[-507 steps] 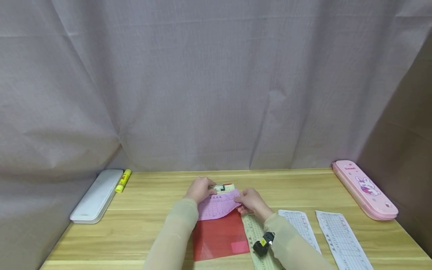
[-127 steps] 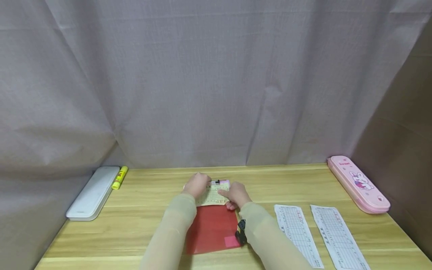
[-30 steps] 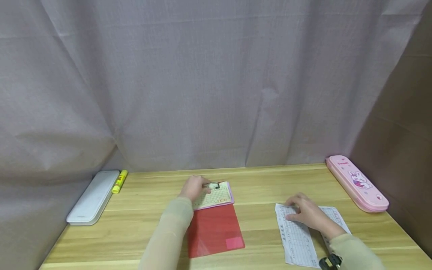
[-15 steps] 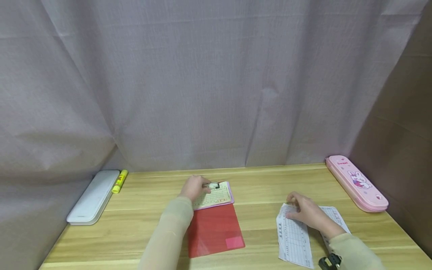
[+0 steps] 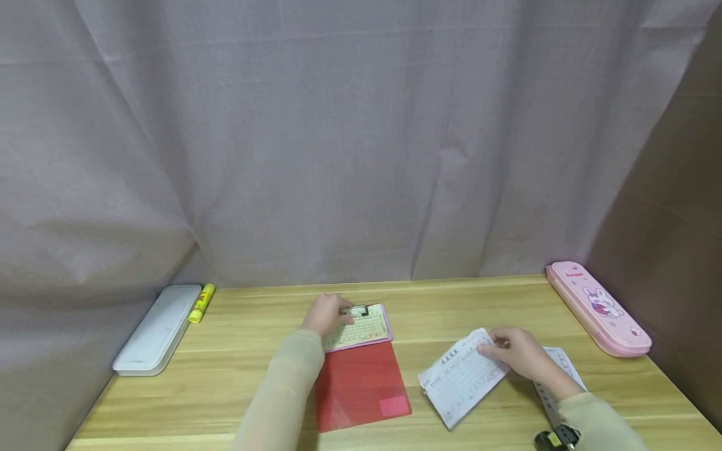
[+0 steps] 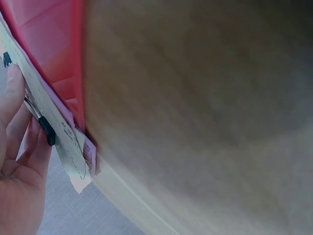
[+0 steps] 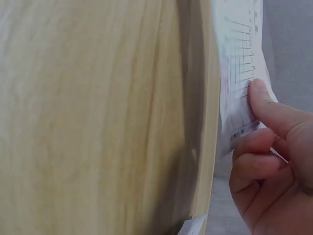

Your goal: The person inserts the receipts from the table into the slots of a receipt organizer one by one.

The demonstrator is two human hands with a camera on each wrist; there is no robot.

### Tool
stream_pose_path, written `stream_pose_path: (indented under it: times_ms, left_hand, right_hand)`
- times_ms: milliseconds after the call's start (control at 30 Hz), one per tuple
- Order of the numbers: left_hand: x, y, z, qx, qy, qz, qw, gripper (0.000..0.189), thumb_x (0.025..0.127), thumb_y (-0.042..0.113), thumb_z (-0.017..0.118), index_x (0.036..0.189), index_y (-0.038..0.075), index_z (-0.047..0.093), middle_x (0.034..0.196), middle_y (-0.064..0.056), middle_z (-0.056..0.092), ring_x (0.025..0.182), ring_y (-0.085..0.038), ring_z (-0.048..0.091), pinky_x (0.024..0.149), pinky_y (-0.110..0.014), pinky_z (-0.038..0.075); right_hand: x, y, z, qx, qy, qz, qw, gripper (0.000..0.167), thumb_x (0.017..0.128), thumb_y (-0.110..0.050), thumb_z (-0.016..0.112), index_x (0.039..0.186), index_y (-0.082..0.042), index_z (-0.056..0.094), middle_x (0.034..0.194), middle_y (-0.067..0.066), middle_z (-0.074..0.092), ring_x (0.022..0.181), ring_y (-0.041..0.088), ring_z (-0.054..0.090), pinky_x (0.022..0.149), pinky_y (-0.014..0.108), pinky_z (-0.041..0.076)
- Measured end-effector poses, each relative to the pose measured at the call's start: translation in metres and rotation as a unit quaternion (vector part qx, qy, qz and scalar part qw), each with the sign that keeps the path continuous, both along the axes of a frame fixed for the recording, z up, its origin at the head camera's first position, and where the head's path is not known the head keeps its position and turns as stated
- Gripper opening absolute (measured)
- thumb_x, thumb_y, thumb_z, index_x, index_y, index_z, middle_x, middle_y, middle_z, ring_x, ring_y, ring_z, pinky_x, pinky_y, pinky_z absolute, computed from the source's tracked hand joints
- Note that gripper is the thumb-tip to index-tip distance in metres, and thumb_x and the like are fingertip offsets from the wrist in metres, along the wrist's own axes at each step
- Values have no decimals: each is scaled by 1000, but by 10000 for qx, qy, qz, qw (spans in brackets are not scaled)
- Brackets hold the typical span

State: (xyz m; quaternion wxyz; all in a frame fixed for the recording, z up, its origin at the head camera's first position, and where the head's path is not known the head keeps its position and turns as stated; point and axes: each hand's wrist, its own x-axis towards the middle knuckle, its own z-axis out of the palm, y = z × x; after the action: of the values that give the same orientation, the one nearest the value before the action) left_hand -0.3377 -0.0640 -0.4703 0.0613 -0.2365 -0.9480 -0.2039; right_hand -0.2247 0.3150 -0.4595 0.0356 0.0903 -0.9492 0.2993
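Observation:
My left hand (image 5: 325,314) grips the wire clip (image 5: 358,311) at the top of a red clipboard (image 5: 361,388), thumb on the paper side in the left wrist view. Under that clip lie a yellow printed slip (image 5: 361,328) and a purple one (image 5: 388,327), whose edge shows below and beside the yellow. Between thumb and fingers, my right hand (image 5: 521,356) pinches the edge of a white printed slip (image 5: 464,376), which slants toward the clipboard. In the right wrist view the thumb presses on the printed face of this slip (image 7: 239,63).
A second white slip (image 5: 564,366) lies partly under the right forearm. The pink pencil case (image 5: 600,308) stands at the back right. At the left are a white case (image 5: 158,329) and a yellow glue stick (image 5: 202,303). Grey cloth (image 5: 361,138) hangs behind the wooden table (image 5: 254,376).
The right hand has lifted the nearer white slip and swung it left toward the clipboard. Earlier, both hands were at the clip, where the yellow slip now lies over the purple one.

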Motion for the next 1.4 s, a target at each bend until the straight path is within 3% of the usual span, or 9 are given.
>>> stream_pose_path:
  times_ms: [100,367,733,1100,1300,1400]
  left_hand:
    - [0,0,0,-6,8,29,10000,34,74,27,78,105,12,74,101,-3,73,99,-22,67,88,-35,53]
    - [0,1,0,6,20,69,10000,33,74,27,79,103,12,75,100,-2,73,98,-21,67,87,-35,53]
    - [1,2,1,10,-38,104,9999,33,75,26,78,104,12,74,101,-3,73,99,-21,67,88,-35,53]
    - [2,3,1,-29,21,149,9999,33,74,27,79,103,12,75,101,-3,73,99,-21,67,87,-35,53]
    - [2,3,1,-65,53,150,9999,33,74,27,79,103,12,75,100,-3,73,98,-21,67,87,-35,53]
    - [1,3,0,-52,48,144,9999,32,74,26,79,103,12,75,100,-3,73,98,-21,67,87,-35,53]
  right_hand:
    - [0,0,1,-209,-195,-96,9995,36,85,-27,70,64,-12,45,54,-5,42,45,6,38,41,20,34]
    - [-1,-3,0,-506,158,8,9986,30,86,-24,70,67,-11,51,57,-7,40,50,4,35,45,21,34]
    - [-3,-19,3,-1074,-186,79,9940,26,87,-25,68,73,-6,58,53,-9,38,45,2,32,41,20,30]
    - [-9,-37,1,-1469,-598,7,9873,25,86,-27,69,86,-2,65,57,-3,54,44,4,37,39,19,30]
    - [-13,-48,0,-1501,-623,9,9867,26,86,-29,69,84,-4,65,55,-4,50,44,4,36,40,19,29]
    - [-16,-54,-1,-1720,-705,57,9825,26,87,-26,69,84,-1,65,58,-3,54,47,4,42,42,19,33]
